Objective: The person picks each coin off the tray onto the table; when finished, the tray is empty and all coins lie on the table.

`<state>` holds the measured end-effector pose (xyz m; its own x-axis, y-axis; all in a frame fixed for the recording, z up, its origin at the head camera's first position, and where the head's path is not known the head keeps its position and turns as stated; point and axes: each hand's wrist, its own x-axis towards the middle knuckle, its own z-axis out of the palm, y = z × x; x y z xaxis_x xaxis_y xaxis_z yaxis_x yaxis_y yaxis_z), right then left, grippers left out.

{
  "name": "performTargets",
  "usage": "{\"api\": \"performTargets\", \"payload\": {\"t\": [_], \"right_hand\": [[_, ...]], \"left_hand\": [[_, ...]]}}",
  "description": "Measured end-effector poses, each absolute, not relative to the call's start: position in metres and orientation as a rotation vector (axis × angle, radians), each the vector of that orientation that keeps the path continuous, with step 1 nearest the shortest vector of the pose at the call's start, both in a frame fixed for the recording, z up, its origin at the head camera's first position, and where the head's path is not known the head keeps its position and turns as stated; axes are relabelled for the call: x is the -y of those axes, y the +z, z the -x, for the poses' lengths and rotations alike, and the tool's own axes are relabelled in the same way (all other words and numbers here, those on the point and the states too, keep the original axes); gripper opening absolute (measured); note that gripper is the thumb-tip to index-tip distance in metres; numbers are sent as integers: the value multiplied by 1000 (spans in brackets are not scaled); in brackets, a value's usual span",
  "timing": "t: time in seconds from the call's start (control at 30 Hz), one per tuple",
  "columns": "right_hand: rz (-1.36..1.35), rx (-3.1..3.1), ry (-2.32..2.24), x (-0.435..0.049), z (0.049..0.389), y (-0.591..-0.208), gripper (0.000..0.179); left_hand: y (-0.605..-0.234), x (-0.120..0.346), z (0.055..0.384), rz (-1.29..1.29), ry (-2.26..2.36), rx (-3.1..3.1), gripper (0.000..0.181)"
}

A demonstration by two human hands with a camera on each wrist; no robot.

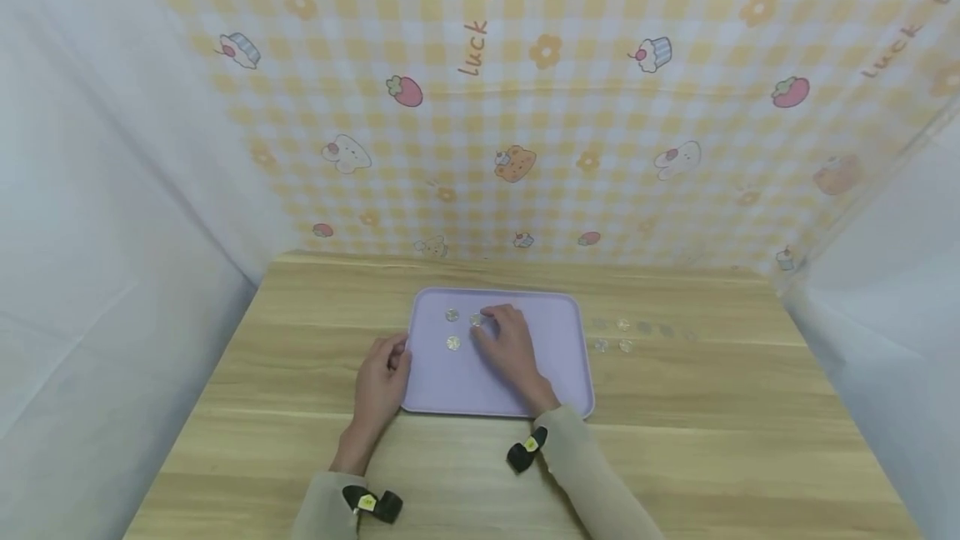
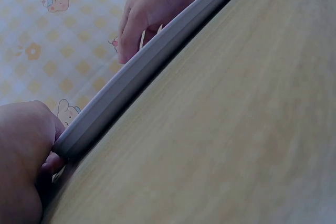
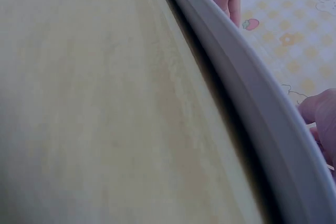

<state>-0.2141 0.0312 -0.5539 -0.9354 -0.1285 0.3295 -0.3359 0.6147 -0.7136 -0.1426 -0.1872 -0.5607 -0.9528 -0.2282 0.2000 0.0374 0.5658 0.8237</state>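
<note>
My left hand (image 1: 381,382) grips the left rim of a light purple tray (image 1: 555,357), with fingers curled at its edge. Over the tray, the right hand (image 1: 512,347) holds a small shiny coin (image 1: 476,320) between thumb and index fingertips. Close to it in the tray lie two more coins, an upper coin (image 1: 452,315) and a lower coin (image 1: 453,343). In the left wrist view the tray's outer wall (image 2: 126,85) hides the coins. The right wrist view shows only part of the right hand (image 3: 325,121) behind the rim.
Right of the tray, several coins lie in two rows on the wooden table (image 1: 712,390), among them a bright coin (image 1: 626,346) and a duller grey disc (image 1: 667,330). A checked yellow cloth (image 1: 600,123) hangs behind the table. White sheets (image 1: 112,232) hang at both sides.
</note>
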Motion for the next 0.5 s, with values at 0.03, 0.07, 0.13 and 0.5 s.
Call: {"api": "performTargets", "payload": {"t": [0.03, 0.07, 0.13, 0.5], "right_hand": [[-384, 2587, 1220, -30, 214, -554, 33], [-390, 2578, 1214, -29, 214, -554, 33], [-397, 2571, 1198, -27, 215, -555, 32], [-405, 2552, 964, -17, 218, -558, 22]], "left_hand": [[-561, 187, 142, -155, -1336, 2516, 30], [-560, 187, 142, -153, -1336, 2514, 30], [-560, 187, 141, -145, -1339, 2499, 30], [-559, 188, 141, -148, -1326, 2515, 30]]}}
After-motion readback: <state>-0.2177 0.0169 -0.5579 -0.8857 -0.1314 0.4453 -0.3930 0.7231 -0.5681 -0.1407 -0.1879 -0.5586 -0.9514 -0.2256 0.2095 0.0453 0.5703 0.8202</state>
